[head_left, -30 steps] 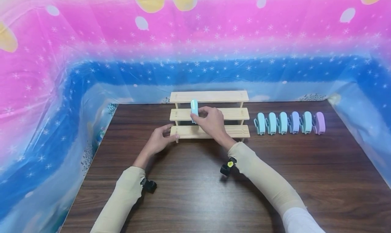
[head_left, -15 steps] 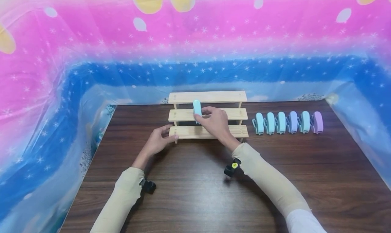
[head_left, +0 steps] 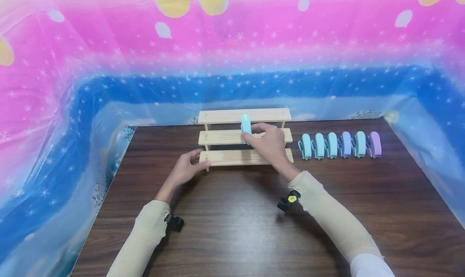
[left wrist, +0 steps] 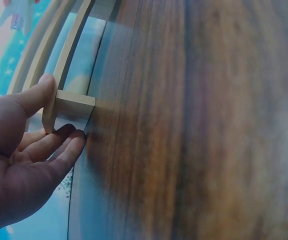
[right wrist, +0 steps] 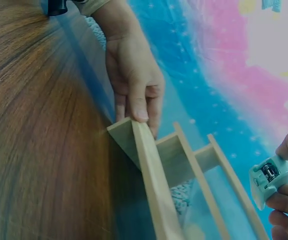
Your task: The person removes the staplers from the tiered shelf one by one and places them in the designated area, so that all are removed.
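Note:
My right hand [head_left: 269, 144] pinches a light teal plastic clip [head_left: 246, 124] between thumb and fingers. In the head view the clip stands upright in front of the middle and top boards; in the right wrist view it is held apart from the boards, with a metal spring [right wrist: 270, 172] showing inside. A pale three-tier wooden shelf rack [head_left: 229, 158] stands at the back of the table. At the left end of its lowest board, my left hand [head_left: 184, 170] grips the wood, thumb on the board [left wrist: 66, 60] and fingers behind and below.
Right of the rack, several similar clips stand in a row: teal ones [head_left: 319, 146], a blue one [head_left: 346, 144] and a purple one [head_left: 375, 144] at the far end. A patterned cloth [head_left: 232, 83] hangs behind the dark wooden table [head_left: 232, 220].
My right hand has moved to the right along the rack with the teal clip, lifting it slightly. My left hand stays on the lowest board's left end. The head view has shifted slightly.

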The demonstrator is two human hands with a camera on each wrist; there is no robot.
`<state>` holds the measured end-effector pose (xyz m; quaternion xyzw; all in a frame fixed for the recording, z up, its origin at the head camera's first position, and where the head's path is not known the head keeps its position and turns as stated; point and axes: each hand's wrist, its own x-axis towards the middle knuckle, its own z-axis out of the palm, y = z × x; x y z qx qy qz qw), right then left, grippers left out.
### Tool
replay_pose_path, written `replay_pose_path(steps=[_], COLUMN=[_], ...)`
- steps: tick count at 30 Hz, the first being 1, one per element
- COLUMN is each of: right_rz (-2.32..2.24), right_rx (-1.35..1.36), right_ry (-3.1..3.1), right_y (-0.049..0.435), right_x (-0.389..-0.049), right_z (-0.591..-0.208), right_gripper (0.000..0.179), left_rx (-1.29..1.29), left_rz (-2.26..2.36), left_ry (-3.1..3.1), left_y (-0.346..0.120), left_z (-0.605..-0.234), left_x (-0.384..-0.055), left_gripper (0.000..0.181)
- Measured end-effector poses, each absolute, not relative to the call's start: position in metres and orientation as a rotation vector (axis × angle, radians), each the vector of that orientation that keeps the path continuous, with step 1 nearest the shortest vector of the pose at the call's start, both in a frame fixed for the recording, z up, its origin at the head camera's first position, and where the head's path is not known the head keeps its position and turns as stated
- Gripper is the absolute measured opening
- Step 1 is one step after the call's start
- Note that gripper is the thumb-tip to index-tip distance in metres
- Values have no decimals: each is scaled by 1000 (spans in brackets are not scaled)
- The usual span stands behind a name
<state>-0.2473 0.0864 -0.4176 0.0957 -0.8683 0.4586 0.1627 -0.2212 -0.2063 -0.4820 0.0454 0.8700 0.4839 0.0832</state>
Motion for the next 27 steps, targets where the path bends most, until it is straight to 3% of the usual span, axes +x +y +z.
replay_pose_path(steps=[27], right_rz=[1214], right_rx=[26], right_ry=[-2430], right_y=[177], right_x=[-236], right_z=[-398], right_gripper=[44], left_rx=[115], left_rz=[1412], left_ry=[2603], left_y=[-205], left_z=[-481], left_x=[-221], left_gripper=[72])
